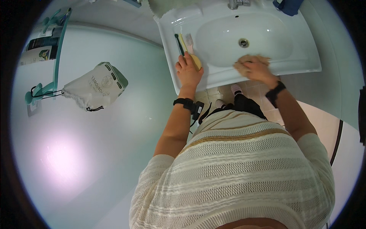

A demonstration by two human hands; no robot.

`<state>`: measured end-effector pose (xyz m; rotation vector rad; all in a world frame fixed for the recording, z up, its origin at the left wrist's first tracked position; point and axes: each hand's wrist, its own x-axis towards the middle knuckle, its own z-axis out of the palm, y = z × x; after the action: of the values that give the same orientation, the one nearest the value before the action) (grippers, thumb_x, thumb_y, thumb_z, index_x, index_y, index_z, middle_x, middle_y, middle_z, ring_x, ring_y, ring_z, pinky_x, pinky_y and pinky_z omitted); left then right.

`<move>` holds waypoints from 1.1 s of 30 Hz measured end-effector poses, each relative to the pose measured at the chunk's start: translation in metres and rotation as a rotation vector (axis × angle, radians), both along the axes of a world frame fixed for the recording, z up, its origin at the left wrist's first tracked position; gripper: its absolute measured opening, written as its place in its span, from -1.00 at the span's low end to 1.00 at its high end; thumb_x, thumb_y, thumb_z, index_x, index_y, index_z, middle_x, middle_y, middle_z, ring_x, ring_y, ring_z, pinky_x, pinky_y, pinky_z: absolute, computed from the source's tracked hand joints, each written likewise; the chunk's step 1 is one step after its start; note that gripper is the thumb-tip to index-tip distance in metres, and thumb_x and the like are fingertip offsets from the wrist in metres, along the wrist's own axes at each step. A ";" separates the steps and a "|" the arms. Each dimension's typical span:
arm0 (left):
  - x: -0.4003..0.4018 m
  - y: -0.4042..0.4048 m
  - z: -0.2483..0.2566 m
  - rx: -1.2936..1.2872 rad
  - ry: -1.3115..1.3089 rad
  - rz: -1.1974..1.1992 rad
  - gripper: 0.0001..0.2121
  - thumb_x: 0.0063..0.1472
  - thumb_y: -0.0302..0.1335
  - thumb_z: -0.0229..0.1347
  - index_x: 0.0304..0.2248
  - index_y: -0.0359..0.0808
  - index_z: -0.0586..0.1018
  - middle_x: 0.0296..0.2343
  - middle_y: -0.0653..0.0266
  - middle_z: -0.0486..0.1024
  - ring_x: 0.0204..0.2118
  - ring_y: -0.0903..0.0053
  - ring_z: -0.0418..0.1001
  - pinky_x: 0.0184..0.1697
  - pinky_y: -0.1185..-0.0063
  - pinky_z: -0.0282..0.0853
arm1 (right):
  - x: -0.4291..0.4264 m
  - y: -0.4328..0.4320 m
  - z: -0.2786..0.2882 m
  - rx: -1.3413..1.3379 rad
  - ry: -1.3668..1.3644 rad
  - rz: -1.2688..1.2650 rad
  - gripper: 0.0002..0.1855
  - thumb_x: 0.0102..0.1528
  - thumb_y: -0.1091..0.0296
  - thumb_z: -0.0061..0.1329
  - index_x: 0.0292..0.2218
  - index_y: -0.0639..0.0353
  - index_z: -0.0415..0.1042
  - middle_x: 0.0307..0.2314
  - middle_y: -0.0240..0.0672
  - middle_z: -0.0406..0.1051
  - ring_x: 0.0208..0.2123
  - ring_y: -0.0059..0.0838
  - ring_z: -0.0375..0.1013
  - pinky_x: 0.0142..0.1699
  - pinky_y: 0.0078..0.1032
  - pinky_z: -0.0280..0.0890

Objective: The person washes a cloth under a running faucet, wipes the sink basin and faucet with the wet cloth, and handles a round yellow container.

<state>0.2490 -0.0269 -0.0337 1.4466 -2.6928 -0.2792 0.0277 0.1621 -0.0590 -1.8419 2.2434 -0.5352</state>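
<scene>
On the left ledge of the white washbasin [218,75], my left hand [188,72] has its fingers and thumb around a round yellow object [196,62], partly hidden by the hand. Just beyond those fingers are a dark green toothbrush-like stick [179,43], a slim yellow stick [182,41] and a pale pink fork [189,41]. Their lower ends disappear by the fingers. My right hand [257,70] presses a crumpled beige cloth [244,61] against the basin's front inner edge. Both the hand and the cloth are slightly blurred.
A metal drain [243,43] sits in the bowl, below a chrome faucet [234,4]. Dark blue cloth [288,7] lies at the back right corner. Leftward, a drawstring bag [97,86] hangs from a teal shelf [59,54] holding packets. Tiled floor [254,88] shows below.
</scene>
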 end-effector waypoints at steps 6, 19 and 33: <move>-0.006 0.005 0.002 -0.111 -0.016 -0.150 -0.14 -0.20 -0.16 0.25 0.06 -0.29 0.09 0.00 0.06 0.13 0.02 0.16 0.11 0.00 0.30 0.14 | 0.098 -0.062 0.004 -0.597 0.026 0.091 -0.88 -0.40 0.18 0.00 -0.73 -0.04 0.41 -0.61 -0.41 0.38 -0.51 -0.31 0.36 -0.43 -0.34 0.26; 0.003 0.011 0.007 -0.018 -0.078 -0.162 -0.11 -0.15 -0.20 0.18 0.13 -0.20 -0.07 0.09 0.01 -0.07 0.05 -0.03 -0.01 0.05 0.22 0.09 | -0.018 0.088 0.011 -0.038 0.075 -0.386 -0.59 -0.17 0.21 -0.06 -0.19 -0.14 0.39 -0.25 -0.39 0.31 -0.21 -0.35 0.31 -0.10 -0.22 0.11; -0.017 0.051 0.013 -0.100 -0.137 0.181 -0.13 -0.12 -0.22 0.18 0.14 -0.11 -0.06 0.13 0.03 -0.16 0.15 0.04 -0.15 0.08 0.15 0.01 | -0.261 0.194 -0.019 0.100 0.450 -0.642 -0.62 0.03 0.34 -0.23 -0.07 0.07 0.30 -0.02 -0.39 0.11 0.06 -0.32 -0.02 0.08 -0.22 -0.10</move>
<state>0.2316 0.0246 -0.0208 1.7222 -2.6093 -0.0348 -0.2338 0.3563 -0.0776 -1.2526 3.1069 -0.0786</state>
